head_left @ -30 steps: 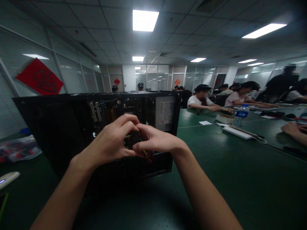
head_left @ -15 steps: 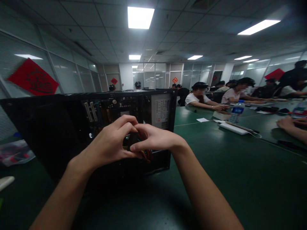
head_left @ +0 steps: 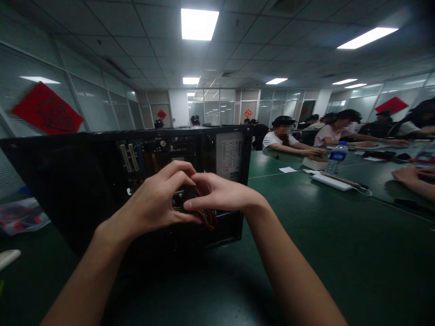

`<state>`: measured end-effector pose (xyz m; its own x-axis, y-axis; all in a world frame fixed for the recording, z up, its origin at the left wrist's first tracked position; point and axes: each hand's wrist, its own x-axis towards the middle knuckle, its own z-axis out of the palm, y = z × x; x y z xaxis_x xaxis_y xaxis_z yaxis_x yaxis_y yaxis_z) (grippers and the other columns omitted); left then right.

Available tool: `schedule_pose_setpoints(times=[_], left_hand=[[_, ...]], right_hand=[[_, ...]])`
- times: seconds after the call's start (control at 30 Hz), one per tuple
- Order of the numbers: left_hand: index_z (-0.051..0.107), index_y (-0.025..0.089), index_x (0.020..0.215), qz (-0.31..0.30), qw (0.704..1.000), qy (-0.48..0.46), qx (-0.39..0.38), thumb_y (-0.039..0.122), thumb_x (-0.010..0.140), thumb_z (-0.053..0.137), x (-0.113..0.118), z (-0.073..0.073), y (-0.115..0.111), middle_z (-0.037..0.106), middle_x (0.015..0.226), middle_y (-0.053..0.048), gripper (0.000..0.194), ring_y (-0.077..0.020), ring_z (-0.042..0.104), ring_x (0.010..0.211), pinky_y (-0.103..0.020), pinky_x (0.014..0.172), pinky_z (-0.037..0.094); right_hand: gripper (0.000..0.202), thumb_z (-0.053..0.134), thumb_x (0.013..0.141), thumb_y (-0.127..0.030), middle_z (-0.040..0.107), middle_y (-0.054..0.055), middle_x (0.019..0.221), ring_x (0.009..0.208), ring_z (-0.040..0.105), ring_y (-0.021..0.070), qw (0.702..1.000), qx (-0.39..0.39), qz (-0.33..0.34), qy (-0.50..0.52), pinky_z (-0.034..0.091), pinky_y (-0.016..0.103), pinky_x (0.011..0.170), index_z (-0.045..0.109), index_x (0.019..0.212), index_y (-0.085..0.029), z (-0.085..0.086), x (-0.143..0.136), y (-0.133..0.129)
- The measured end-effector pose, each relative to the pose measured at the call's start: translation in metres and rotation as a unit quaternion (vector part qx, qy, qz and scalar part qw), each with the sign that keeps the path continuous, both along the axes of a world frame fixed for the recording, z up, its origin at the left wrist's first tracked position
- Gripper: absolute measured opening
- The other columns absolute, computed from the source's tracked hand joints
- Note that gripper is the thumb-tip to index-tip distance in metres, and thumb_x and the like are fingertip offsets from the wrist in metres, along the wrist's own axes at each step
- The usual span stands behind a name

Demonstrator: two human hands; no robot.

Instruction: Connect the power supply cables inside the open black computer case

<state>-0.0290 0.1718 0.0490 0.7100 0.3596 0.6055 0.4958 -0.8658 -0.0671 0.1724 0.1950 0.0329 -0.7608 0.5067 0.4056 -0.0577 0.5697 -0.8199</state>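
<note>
A black computer case (head_left: 68, 190) stands with its open side towards me. Inside show the motherboard (head_left: 178, 148) and a silver power supply (head_left: 229, 158) at the upper right. My left hand (head_left: 158, 194) and my right hand (head_left: 224, 192) meet in front of the board, their fingertips close together. Both are curled about a dark part in the gap between them. Its kind I cannot make out, as the fingers cover most of it. Coloured power cables (head_left: 209, 221) hang just below my right hand.
The case stands on a green table (head_left: 306, 235). To the right are a water bottle (head_left: 337, 158), a small open box (head_left: 315, 163), a white power strip (head_left: 331, 182) and a paper slip (head_left: 287, 170). A plastic bag (head_left: 23, 216) lies left. Other people sit along the table.
Both hands stay at the same spot inside the case. The right hand has shifted up very slightly, and its thumb has moved a little. The case has barely moved.
</note>
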Motion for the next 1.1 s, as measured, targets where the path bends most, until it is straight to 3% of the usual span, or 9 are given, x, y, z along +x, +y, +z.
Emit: schedule_pose_setpoints(times=[0.1, 0.23, 0.3, 0.4, 0.5, 0.63, 0.83, 0.97, 1.1], left_hand=[[0.058, 0.019, 0.103, -0.003, 1.0, 0.001, -0.002, 0.05, 0.07, 0.081, 0.0, 0.0, 0.0, 0.055, 0.125, -0.012, 0.051, -0.0257, 0.06, 0.111, -0.039, 0.092, 0.056], [0.059, 0.019, 0.104, -0.008, 1.0, -0.002, -0.004, 0.052, 0.07, 0.08, 0.002, 0.0, -0.002, 0.055, 0.125, -0.012, 0.051, -0.0257, 0.06, 0.112, -0.038, 0.092, 0.055], [0.06, 0.019, 0.105, -0.013, 1.0, -0.009, -0.017, 0.051, 0.07, 0.08, 0.002, 0.0, -0.002, 0.056, 0.124, -0.011, 0.051, -0.0258, 0.06, 0.112, -0.038, 0.093, 0.054], [0.061, 0.019, 0.101, -0.023, 0.998, -0.037, -0.053, 0.051, 0.066, 0.083, 0.0, -0.003, 0.006, 0.06, 0.12, -0.011, 0.052, -0.0256, 0.061, 0.11, -0.038, 0.093, 0.053], [0.061, 0.018, 0.097, -0.003, 0.99, -0.077, -0.122, 0.054, 0.061, 0.084, -0.009, -0.009, 0.021, 0.066, 0.109, -0.009, 0.056, -0.0249, 0.065, 0.099, -0.038, 0.086, 0.055], [0.061, 0.019, 0.098, 0.017, 0.966, -0.153, -0.21, 0.064, 0.054, 0.084, -0.024, -0.016, 0.039, 0.069, 0.097, -0.007, 0.067, -0.0261, 0.066, 0.089, -0.038, 0.076, 0.056], [0.061, 0.02, 0.088, -0.04, 0.947, -0.198, -0.25, 0.071, 0.046, 0.083, -0.034, -0.01, 0.038, 0.067, 0.092, -0.006, 0.069, -0.0255, 0.064, 0.089, -0.037, 0.078, 0.054], [0.061, 0.019, 0.083, -0.062, 0.943, -0.185, -0.271, 0.076, 0.048, 0.079, -0.033, -0.008, 0.038, 0.065, 0.087, -0.006, 0.069, -0.0241, 0.063, 0.085, -0.037, 0.077, 0.053], [0.06, 0.019, 0.084, -0.077, 0.938, -0.184, -0.284, 0.076, 0.048, 0.078, -0.03, -0.011, 0.041, 0.063, 0.084, -0.003, 0.07, -0.0223, 0.061, 0.082, -0.033, 0.074, 0.052]], right_hand=[[0.033, 0.067, 0.087, -0.026, 0.066, 0.003, 0.102, 0.093, 0.061, 0.0143, 1.0, -0.024, 0.016, -0.003, 0.05, 0.027, 0.082, 0.059, 0.116, -0.013, 0.001, 0.01, 0.002], [0.035, 0.061, 0.092, -0.03, 0.068, 0.004, 0.101, 0.087, 0.063, 0.0128, 0.999, -0.018, -0.031, 0.0, 0.052, 0.026, 0.078, 0.058, 0.122, -0.013, 0.004, 0.026, 0.002], [0.031, 0.06, 0.093, -0.028, 0.069, 0.005, 0.1, 0.087, 0.064, 0.0133, 0.998, 0.011, -0.06, 0.003, 0.053, 0.027, 0.079, 0.06, 0.12, -0.013, 0.005, 0.029, 0.002], [0.022, 0.059, 0.09, -0.019, 0.07, 0.006, 0.102, 0.092, 0.065, 0.0149, 0.985, 0.121, -0.119, 0.005, 0.052, 0.029, 0.084, 0.064, 0.111, -0.013, 0.005, 0.026, 0.004], [0.03, 0.059, 0.087, -0.011, 0.069, 0.006, 0.102, 0.092, 0.065, 0.0156, 0.943, 0.259, -0.209, -0.001, 0.053, 0.031, 0.084, 0.061, 0.117, -0.014, 0.0, 0.014, 0.008], [0.051, 0.061, 0.089, -0.012, 0.059, 0.012, 0.124, 0.107, 0.061, 0.0208, 0.851, 0.433, -0.294, -0.049, 0.055, 0.036, 0.088, 0.049, 0.137, -0.019, -0.011, -0.006, 0.016], [0.032, 0.051, 0.097, -0.018, 0.06, 0.01, 0.126, 0.114, 0.057, 0.0195, 0.717, 0.646, -0.262, -0.006, 0.054, 0.038, 0.097, 0.061, 0.127, -0.025, -0.032, -0.027, 0.027], [0.027, 0.054, 0.096, -0.02, 0.064, 0.009, 0.118, 0.113, 0.059, 0.0193, 0.68, 0.686, -0.254, 0.046, 0.055, 0.036, 0.096, 0.066, 0.12, -0.024, -0.041, -0.033, 0.03], [0.025, 0.056, 0.096, -0.022, 0.065, 0.009, 0.118, 0.116, 0.059, 0.0204, 0.692, 0.677, -0.247, 0.034, 0.055, 0.039, 0.099, 0.066, 0.119, -0.023, -0.045, -0.035, 0.033]])
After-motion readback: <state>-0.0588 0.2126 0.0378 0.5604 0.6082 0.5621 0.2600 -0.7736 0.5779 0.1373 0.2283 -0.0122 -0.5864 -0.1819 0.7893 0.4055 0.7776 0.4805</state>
